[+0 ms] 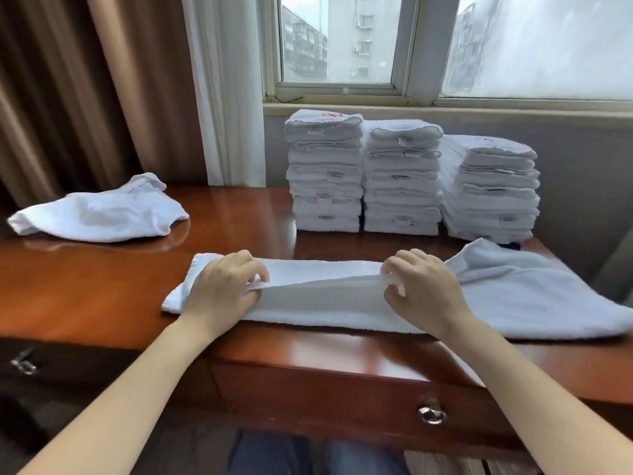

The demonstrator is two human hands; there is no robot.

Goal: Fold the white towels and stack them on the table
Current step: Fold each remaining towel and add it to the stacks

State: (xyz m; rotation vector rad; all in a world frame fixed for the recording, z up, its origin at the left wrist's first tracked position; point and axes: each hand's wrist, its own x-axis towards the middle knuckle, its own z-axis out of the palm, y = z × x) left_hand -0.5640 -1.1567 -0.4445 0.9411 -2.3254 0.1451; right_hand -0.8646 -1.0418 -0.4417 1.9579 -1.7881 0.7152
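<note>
1. Nearest: knees in blue trousers [318, 454], tucked under the table edge.
2. Drawer [308, 392] in the glossy red-brown wooden front, closed, so its contents are hidden. Metal ring pull [432, 414] on it; a second pull [24, 363] sits on the darker unit at left.
3. Left hand [222, 286]: thumb and curled fingers pinch the raised edge of the towel [325, 303].
4. Right hand [424, 286]: same pinch on the same edge. The edge is drawn taut between the two hands, lifted off the layer below.
5. The towel is white terry, lying as a long band across the near part of the table [85, 286]. Its left end is narrow and squared; its right end fans out wider and rumpled, near the foot of the right stack.
6. Crumpled towel [99, 214], white, in a soft heap, far left on the tabletop, well apart from the rest.
7. At the back, three piles of folded white towels stand side by side against the wall: left stack [325, 173], middle stack [402, 180], right stack [489, 190]. The left one is tallest.
8. Small sewn tags [335, 176] with red print show on several folds, too small to read. Red stitching [331, 115] on the left stack's top towel is also illegible.
9. Behind: window [342, 39] with pale frame, brown curtain [68, 80], white sheer [226, 90], grey buildings [303, 46] outside.
</note>
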